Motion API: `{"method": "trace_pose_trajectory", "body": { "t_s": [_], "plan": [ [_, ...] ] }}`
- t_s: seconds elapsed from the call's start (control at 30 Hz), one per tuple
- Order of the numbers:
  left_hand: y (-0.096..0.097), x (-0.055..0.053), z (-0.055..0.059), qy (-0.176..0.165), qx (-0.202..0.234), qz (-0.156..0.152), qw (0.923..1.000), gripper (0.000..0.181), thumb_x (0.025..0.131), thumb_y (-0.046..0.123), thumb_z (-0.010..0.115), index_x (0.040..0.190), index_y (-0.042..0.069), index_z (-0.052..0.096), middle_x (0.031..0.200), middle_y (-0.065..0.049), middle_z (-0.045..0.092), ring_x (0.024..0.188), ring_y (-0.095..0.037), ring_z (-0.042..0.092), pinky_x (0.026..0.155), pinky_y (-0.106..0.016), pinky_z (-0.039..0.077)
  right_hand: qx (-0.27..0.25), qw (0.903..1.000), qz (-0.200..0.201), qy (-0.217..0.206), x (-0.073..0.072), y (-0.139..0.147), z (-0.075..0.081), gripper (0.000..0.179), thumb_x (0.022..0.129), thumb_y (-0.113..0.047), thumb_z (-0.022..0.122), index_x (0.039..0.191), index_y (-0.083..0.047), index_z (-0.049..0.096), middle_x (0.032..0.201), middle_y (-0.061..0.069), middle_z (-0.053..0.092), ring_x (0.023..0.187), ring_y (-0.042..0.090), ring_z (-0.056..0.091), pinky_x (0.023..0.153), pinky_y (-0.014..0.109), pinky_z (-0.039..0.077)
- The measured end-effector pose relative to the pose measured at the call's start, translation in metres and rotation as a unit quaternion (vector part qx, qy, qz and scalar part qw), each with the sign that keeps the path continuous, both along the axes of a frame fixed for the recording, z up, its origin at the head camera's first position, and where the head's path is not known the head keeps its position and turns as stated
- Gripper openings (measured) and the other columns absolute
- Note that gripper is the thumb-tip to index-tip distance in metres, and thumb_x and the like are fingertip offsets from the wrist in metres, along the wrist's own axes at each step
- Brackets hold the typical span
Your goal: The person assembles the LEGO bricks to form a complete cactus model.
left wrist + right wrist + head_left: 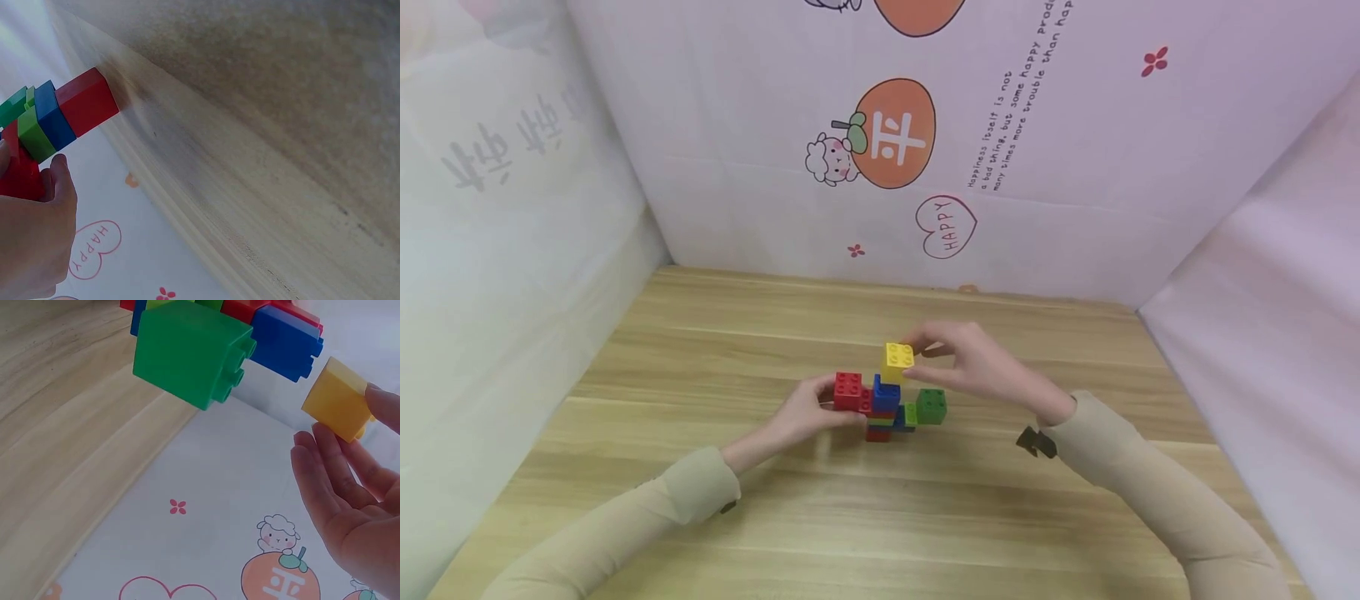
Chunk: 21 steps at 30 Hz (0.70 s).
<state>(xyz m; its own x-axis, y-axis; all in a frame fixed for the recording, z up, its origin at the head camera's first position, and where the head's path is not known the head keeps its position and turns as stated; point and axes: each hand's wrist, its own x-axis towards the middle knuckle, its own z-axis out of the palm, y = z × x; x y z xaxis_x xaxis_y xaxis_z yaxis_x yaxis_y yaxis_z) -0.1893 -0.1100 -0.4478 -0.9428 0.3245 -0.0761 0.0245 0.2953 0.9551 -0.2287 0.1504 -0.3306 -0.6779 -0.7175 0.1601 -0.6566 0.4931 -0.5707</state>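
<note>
A building-block model (880,421) of stacked red, blue and green bricks stands upright on the table. My left hand (801,414) grips it at the left, around the red brick (848,392) that juts out there. Above the stack, my right hand (972,360) pinches a yellow brick (898,360) between thumb and fingers. In the right wrist view the yellow brick (339,400) is apart from the blue brick (284,340), with a small gap. A green brick (187,353) sticks out on the right side. At the foot, a red brick (87,103) meets the table.
The wooden tabletop (880,525) reaches back to a white printed cloth (737,167). Cloth walls (1285,292) rise on both sides. A dark band (1037,442) shows by the right sleeve.
</note>
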Motion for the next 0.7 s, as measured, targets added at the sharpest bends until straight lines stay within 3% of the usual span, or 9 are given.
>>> {"method": "trace_pose_trajectory", "body": {
  "t_s": [0.7],
  "plan": [
    [0.0,0.0019,0.0004,0.012,0.003,-0.005,0.9999,0.054,0.08,0.02,0.081,0.129,0.007,0.061,0.126,-0.014,0.069,0.116,-0.028,0.066,0.104,-0.043,0.053,0.013,0.9995,0.027,0.011,0.0111,-0.0076,-0.0027,0.031,0.086,-0.019,0.077,0.114,-0.01,0.066,0.113,0.003,0.073,0.107,0.019,0.07,0.091,0.032,0.06]
  ]
}}
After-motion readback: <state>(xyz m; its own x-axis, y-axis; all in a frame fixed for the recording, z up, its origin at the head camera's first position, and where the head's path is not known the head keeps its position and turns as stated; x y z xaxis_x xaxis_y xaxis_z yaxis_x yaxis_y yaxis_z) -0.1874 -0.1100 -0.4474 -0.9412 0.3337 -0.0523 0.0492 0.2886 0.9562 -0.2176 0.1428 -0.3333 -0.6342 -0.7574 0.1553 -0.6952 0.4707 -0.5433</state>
